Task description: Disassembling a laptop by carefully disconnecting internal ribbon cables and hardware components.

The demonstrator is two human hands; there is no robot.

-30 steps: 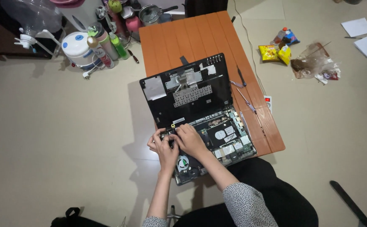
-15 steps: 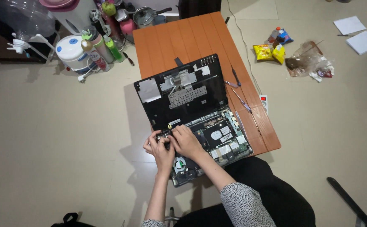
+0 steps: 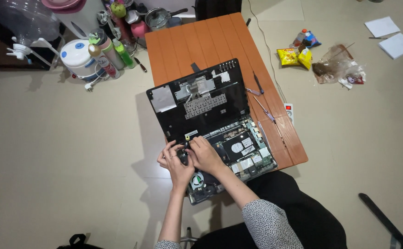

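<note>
The opened laptop (image 3: 215, 133) lies on the near end of the orange table (image 3: 197, 41), its circuit board exposed. Both hands meet at the laptop's near left corner: the left hand (image 3: 174, 161) and right hand (image 3: 204, 154) curl their fingers over something small there; I cannot tell what they pinch. Screwdrivers (image 3: 261, 99) lie right of the laptop

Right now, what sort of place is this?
Probably a home room used for electronics repair: an opened laptop on a low orange table, kitchenware and snack packets on the tiled floor.
</note>
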